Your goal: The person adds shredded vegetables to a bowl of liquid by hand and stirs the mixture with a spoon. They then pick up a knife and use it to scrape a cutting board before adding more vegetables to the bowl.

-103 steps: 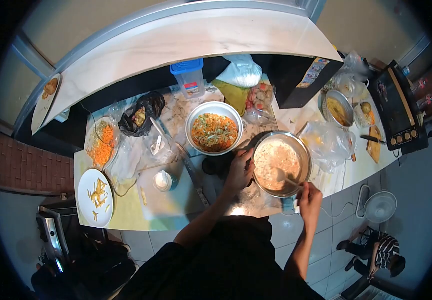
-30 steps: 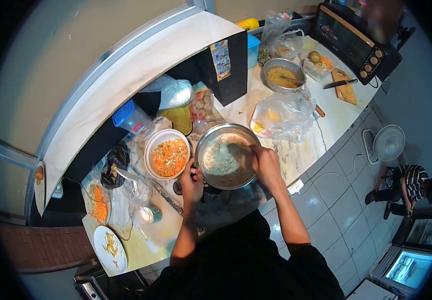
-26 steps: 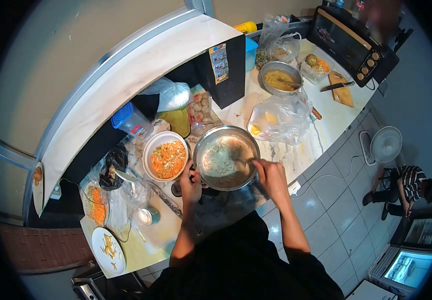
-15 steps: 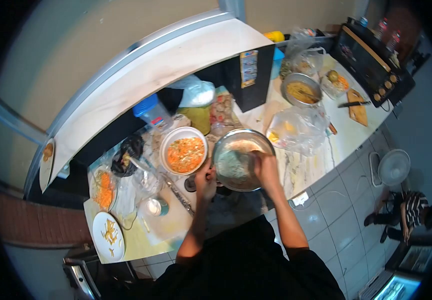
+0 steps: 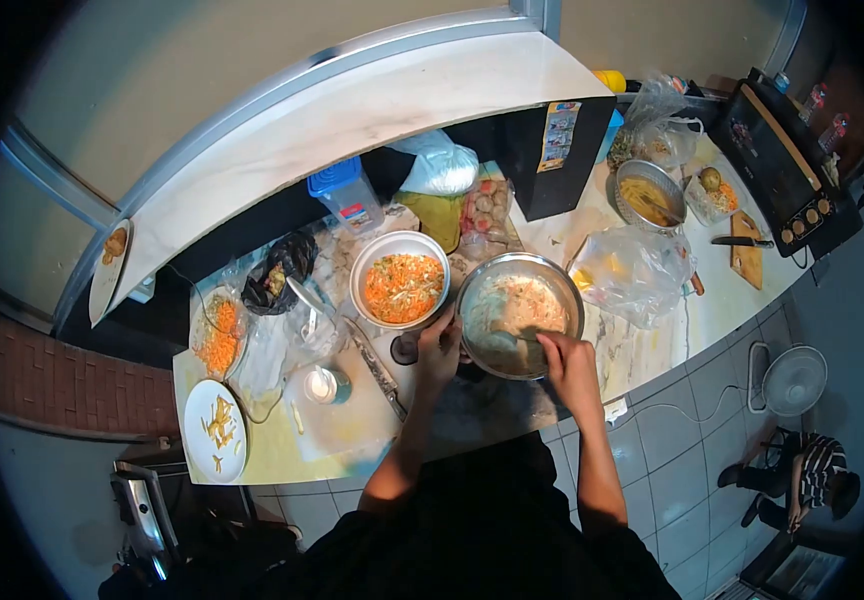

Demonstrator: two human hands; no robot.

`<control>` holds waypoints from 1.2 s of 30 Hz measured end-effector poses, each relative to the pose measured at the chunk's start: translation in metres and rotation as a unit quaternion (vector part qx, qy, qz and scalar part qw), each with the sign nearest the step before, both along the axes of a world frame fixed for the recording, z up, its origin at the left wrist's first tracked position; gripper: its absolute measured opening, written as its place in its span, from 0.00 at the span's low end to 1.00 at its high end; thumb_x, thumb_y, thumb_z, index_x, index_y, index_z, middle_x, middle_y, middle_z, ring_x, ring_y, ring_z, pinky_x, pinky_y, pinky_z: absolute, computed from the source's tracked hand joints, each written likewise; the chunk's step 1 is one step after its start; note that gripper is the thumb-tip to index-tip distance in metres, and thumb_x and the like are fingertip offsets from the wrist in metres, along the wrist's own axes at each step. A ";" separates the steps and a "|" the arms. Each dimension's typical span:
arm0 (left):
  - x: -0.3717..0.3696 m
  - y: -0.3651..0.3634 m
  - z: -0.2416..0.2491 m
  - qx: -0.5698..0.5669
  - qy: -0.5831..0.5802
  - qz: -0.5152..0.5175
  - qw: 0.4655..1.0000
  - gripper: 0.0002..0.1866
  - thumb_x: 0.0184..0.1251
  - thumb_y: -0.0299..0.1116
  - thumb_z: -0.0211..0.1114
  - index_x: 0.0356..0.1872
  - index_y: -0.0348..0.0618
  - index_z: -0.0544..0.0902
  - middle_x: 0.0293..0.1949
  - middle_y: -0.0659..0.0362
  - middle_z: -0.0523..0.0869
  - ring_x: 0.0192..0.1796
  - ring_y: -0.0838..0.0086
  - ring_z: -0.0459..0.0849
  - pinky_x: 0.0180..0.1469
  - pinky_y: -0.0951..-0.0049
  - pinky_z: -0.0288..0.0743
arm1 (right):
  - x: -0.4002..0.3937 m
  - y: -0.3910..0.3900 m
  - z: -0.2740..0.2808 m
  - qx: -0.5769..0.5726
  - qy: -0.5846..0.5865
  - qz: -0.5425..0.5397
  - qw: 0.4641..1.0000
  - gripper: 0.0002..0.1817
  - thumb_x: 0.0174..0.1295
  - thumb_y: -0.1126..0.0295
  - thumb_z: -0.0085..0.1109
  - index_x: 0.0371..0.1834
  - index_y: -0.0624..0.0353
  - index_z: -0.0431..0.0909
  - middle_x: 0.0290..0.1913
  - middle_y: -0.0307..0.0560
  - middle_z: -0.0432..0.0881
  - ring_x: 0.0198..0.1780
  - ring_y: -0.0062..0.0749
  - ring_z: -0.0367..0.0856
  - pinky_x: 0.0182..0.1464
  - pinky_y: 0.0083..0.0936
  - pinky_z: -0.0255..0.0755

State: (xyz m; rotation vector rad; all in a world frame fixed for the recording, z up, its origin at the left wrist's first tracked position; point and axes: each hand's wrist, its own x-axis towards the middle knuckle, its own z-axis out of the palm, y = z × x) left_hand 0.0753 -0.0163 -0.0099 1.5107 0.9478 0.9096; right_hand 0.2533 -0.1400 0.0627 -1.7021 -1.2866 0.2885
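Steel bowl [image 5: 574,300], spoon [image 5: 504,328] crosswise, head L

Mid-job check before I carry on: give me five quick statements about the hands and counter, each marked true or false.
1. The right hand grips the spoon in the metal bowl. True.
2. The left hand is over the toaster oven. False: it is at the metal bowl's left side.
3. The white bowl holds shredded orange vegetables. True.
4. The black-handled knife lies on the floor. False: it lies across the wooden board.
5. Yellowish strips lie on the white plate. True.
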 end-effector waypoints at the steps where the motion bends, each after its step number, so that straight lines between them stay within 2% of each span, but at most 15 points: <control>1: -0.002 0.005 -0.011 0.121 0.020 0.002 0.992 0.19 0.73 0.26 0.54 0.62 0.33 0.72 0.30 0.61 0.80 0.30 0.81 0.81 0.25 0.76 0.85 | 0.000 0.008 -0.001 -0.002 0.005 0.004 1.000 0.09 0.64 0.73 0.56 0.35 0.69 0.83 0.25 0.63 0.79 0.26 0.53 0.80 0.30 0.38 0.71; 2: -0.005 0.007 -0.022 0.239 0.041 0.002 0.970 0.18 0.73 0.26 0.54 0.62 0.33 0.73 0.30 0.61 0.80 0.29 0.81 0.81 0.25 0.76 0.84 | 0.000 0.016 -0.002 -0.034 0.014 0.006 0.999 0.09 0.64 0.73 0.55 0.37 0.68 0.83 0.29 0.65 0.80 0.31 0.57 0.80 0.34 0.40 0.72; 3: -0.003 0.004 -0.017 0.115 -0.006 -0.001 0.993 0.18 0.74 0.27 0.54 0.61 0.34 0.74 0.30 0.60 0.80 0.26 0.82 0.80 0.25 0.78 0.82 | 0.002 0.024 -0.002 -0.065 0.020 0.008 0.998 0.10 0.65 0.72 0.55 0.39 0.67 0.83 0.33 0.66 0.81 0.36 0.60 0.81 0.38 0.43 0.74; 4: -0.003 0.001 -0.011 0.114 -0.004 0.000 0.993 0.18 0.74 0.27 0.54 0.61 0.34 0.74 0.30 0.60 0.80 0.26 0.82 0.80 0.25 0.78 0.82 | 0.005 0.030 -0.003 -0.066 0.021 0.009 0.998 0.10 0.65 0.72 0.55 0.39 0.67 0.83 0.33 0.66 0.81 0.36 0.60 0.81 0.38 0.43 0.74; 6: 0.001 -0.008 0.004 -0.061 -0.007 0.025 0.998 0.18 0.74 0.27 0.55 0.61 0.34 0.74 0.30 0.60 0.81 0.25 0.83 0.79 0.25 0.80 0.79 | 0.015 0.035 -0.004 -0.034 -0.032 -0.026 0.999 0.09 0.65 0.72 0.55 0.38 0.67 0.82 0.31 0.67 0.80 0.35 0.61 0.80 0.37 0.44 0.73; 7: 0.002 -0.007 0.006 -0.074 -0.015 0.017 0.997 0.18 0.74 0.27 0.54 0.62 0.34 0.73 0.29 0.60 0.81 0.26 0.83 0.79 0.26 0.81 0.80 | 0.022 0.034 -0.004 -0.035 -0.055 -0.039 0.997 0.09 0.64 0.72 0.54 0.36 0.67 0.82 0.30 0.67 0.80 0.34 0.62 0.80 0.36 0.45 0.72; 12: -0.002 -0.003 0.003 -0.014 -0.004 -0.024 1.000 0.17 0.75 0.27 0.52 0.61 0.33 0.73 0.31 0.60 0.82 0.28 0.82 0.81 0.26 0.79 0.84 | 0.035 -0.006 0.021 -0.090 -0.083 -0.029 0.992 0.08 0.64 0.73 0.56 0.34 0.66 0.82 0.29 0.66 0.80 0.33 0.61 0.80 0.35 0.45 0.73; 14: -0.001 -0.004 0.004 -0.017 0.007 -0.009 1.000 0.16 0.75 0.27 0.52 0.59 0.33 0.75 0.32 0.60 0.82 0.28 0.83 0.81 0.27 0.80 0.83 | 0.024 -0.014 0.024 -0.094 -0.030 0.020 0.995 0.08 0.63 0.74 0.56 0.35 0.66 0.83 0.32 0.64 0.81 0.34 0.59 0.81 0.38 0.43 0.74; 15: -0.001 -0.004 0.005 -0.011 -0.002 -0.013 1.000 0.16 0.75 0.28 0.53 0.59 0.33 0.75 0.32 0.60 0.83 0.28 0.83 0.81 0.27 0.80 0.84 | 0.017 -0.011 0.016 -0.043 -0.025 0.045 0.998 0.05 0.60 0.79 0.58 0.36 0.68 0.82 0.31 0.65 0.80 0.33 0.60 0.80 0.35 0.40 0.73; 19: 0.000 -0.004 0.008 -0.045 0.002 -0.004 0.999 0.16 0.75 0.28 0.52 0.58 0.33 0.75 0.32 0.61 0.82 0.28 0.83 0.81 0.27 0.79 0.84 | 0.000 0.017 -0.010 0.022 0.004 0.055 0.998 0.06 0.61 0.78 0.57 0.36 0.68 0.82 0.31 0.65 0.80 0.33 0.59 0.80 0.36 0.39 0.74; 22: -0.001 -0.003 0.007 0.066 0.010 -0.022 0.998 0.16 0.74 0.28 0.53 0.58 0.33 0.76 0.32 0.61 0.82 0.28 0.83 0.81 0.26 0.80 0.83 | 0.011 0.036 -0.015 0.072 -0.026 0.035 0.996 0.07 0.62 0.76 0.56 0.36 0.68 0.82 0.31 0.65 0.80 0.32 0.59 0.81 0.35 0.39 0.74; 25: -0.002 -0.003 0.003 -0.007 0.014 0.001 1.000 0.16 0.74 0.29 0.55 0.58 0.32 0.75 0.32 0.61 0.82 0.28 0.84 0.80 0.25 0.81 0.81 | 0.030 0.028 -0.008 0.020 -0.070 -0.057 0.996 0.08 0.63 0.74 0.55 0.35 0.68 0.82 0.29 0.64 0.80 0.32 0.60 0.80 0.34 0.40 0.73; 27: -0.003 -0.002 -0.004 0.106 0.038 0.015 0.994 0.16 0.73 0.29 0.57 0.57 0.31 0.76 0.32 0.60 0.82 0.27 0.84 0.80 0.24 0.81 0.79 | 0.037 0.011 0.004 -0.044 -0.079 -0.071 0.993 0.08 0.64 0.73 0.56 0.34 0.67 0.82 0.27 0.65 0.79 0.30 0.60 0.79 0.32 0.41 0.71; 30: 0.000 0.001 -0.010 0.142 0.002 0.025 0.990 0.15 0.72 0.27 0.57 0.56 0.30 0.77 0.29 0.61 0.81 0.24 0.84 0.79 0.23 0.80 0.78 | 0.024 -0.013 0.011 -0.065 -0.064 -0.048 0.995 0.08 0.64 0.73 0.56 0.34 0.67 0.82 0.26 0.66 0.78 0.29 0.61 0.78 0.30 0.41 0.70; 36: -0.003 -0.004 0.009 -0.040 0.022 0.014 0.999 0.15 0.72 0.28 0.57 0.56 0.35 0.79 0.23 0.63 0.80 0.23 0.84 0.78 0.23 0.80 0.77 | -0.001 0.016 -0.006 0.013 -0.053 0.008 0.998 0.09 0.65 0.72 0.55 0.35 0.69 0.82 0.24 0.64 0.78 0.25 0.55 0.79 0.29 0.37 0.70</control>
